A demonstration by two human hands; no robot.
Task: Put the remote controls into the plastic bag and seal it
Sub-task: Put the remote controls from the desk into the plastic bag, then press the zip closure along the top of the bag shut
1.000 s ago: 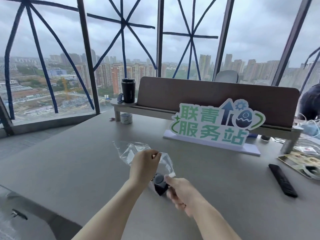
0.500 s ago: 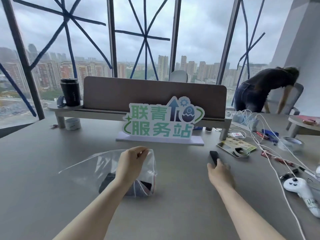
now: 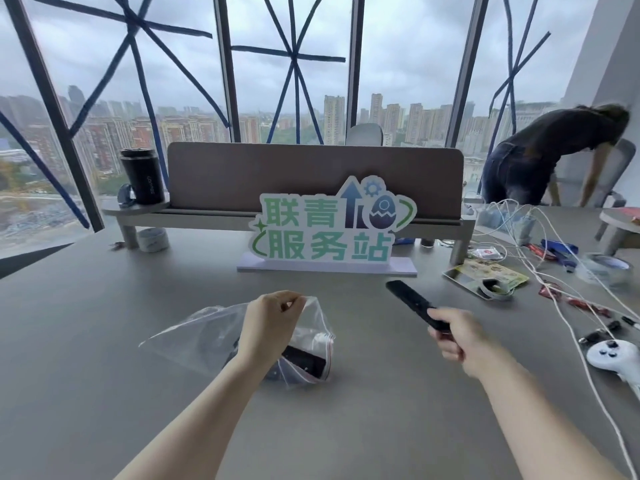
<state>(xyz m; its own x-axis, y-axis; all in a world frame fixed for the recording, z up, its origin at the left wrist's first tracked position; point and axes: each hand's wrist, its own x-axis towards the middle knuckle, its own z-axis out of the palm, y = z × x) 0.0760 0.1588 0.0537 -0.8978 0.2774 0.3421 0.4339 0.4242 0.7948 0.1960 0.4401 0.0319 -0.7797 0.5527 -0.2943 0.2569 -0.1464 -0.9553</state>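
Note:
A clear plastic zip bag (image 3: 194, 336) with a red seal strip lies on the grey table (image 3: 86, 341), its mouth facing right. My left hand (image 3: 270, 323) pinches the bag's upper lip and holds the mouth up. Inside, a dark remote control (image 3: 304, 363) lies near the opening. My right hand (image 3: 457, 336) grips the near end of a long black remote control (image 3: 408, 301), lifted above the table to the right of the bag, its far end pointing away and left.
A green and white sign (image 3: 329, 230) stands behind the bag, in front of a brown divider shelf with a black cup (image 3: 142, 176). White cables, a white game controller (image 3: 613, 356), tape rolls and packets crowd the right side. A person bends over at the far right.
My right hand closed on the black remote that lay on the table and has lifted it up toward the bag. My left hand still holds the bag's lip, now raised higher.

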